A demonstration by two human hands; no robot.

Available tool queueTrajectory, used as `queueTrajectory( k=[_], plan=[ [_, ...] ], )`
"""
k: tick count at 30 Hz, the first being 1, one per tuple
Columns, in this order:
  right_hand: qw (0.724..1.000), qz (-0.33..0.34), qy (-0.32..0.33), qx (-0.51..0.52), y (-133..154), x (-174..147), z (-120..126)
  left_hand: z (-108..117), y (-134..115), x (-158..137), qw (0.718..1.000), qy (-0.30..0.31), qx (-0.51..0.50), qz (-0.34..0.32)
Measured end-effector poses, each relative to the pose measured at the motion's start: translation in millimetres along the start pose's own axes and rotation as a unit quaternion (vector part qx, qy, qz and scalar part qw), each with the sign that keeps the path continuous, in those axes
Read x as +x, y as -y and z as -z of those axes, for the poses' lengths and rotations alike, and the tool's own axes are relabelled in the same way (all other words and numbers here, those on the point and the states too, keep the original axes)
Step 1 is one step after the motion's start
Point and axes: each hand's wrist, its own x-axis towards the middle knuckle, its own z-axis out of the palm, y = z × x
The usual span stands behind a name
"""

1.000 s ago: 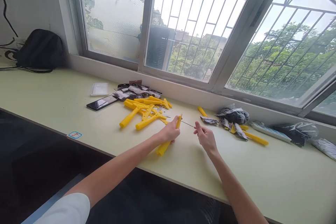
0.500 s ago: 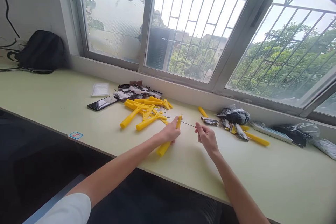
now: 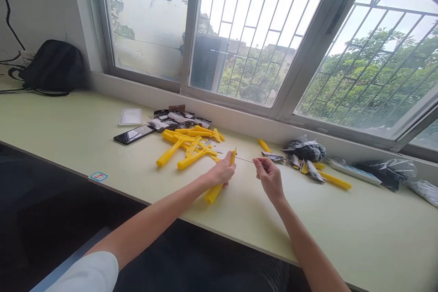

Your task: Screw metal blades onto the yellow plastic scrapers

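My left hand is closed around a yellow plastic handle, its hollow-looking lower end slanting down toward the table's front edge. The narrow head of that handle sticks up above my fingers. My right hand pinches a thin metal rod, held almost level, whose far end meets the head of the yellow handle. Whether the rod has a grip inside my fingers is hidden. Just beyond my left hand lies a pile of similar yellow handles with flared triangular heads, among small bits too tiny to name.
Behind the pile sit small dark packets, a phone and a clear flat case. On the right are a bagged black bundle, another yellow handle and a pale flat device. A black backpack stands far left.
My right hand's fingers have shifted slightly on the rod, and the hand has moved a touch to the left. My left hand keeps its hold on the yellow handle.
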Motion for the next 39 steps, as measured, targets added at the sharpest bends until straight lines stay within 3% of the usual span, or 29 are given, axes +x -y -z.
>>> queueTrajectory(
  k=[7, 14, 18, 25, 33, 39],
  plan=[
    [0.998, -0.064, -0.016, 0.017, -1.9, 1.9, 1.7, -1.2, -3.8, -2.5, 0.999, -0.004, -0.052, 0.006],
    [1.0, 0.005, -0.007, 0.028, 2.8, -0.3, -3.7, -5.0, -1.0, 4.4, 0.998, -0.036, -0.034, 0.039],
    [0.998, 0.009, -0.012, 0.056, 2.8, 0.7, -4.4, -5.3, -4.3, 2.9, 0.998, -0.047, -0.033, 0.039],
    [0.986, -0.102, 0.02, 0.131, -2.7, 2.5, -5.2, -7.3, -6.2, 2.2, 0.997, -0.059, -0.038, 0.032],
    [0.987, -0.065, 0.001, 0.15, -3.4, 3.9, -2.0, -9.5, 0.3, 6.0, 0.995, -0.087, -0.035, 0.02],
    [0.984, -0.131, 0.032, 0.115, -8.3, 2.3, -1.0, -11.6, 4.4, 8.9, 0.996, -0.092, -0.009, 0.012]
  ],
)
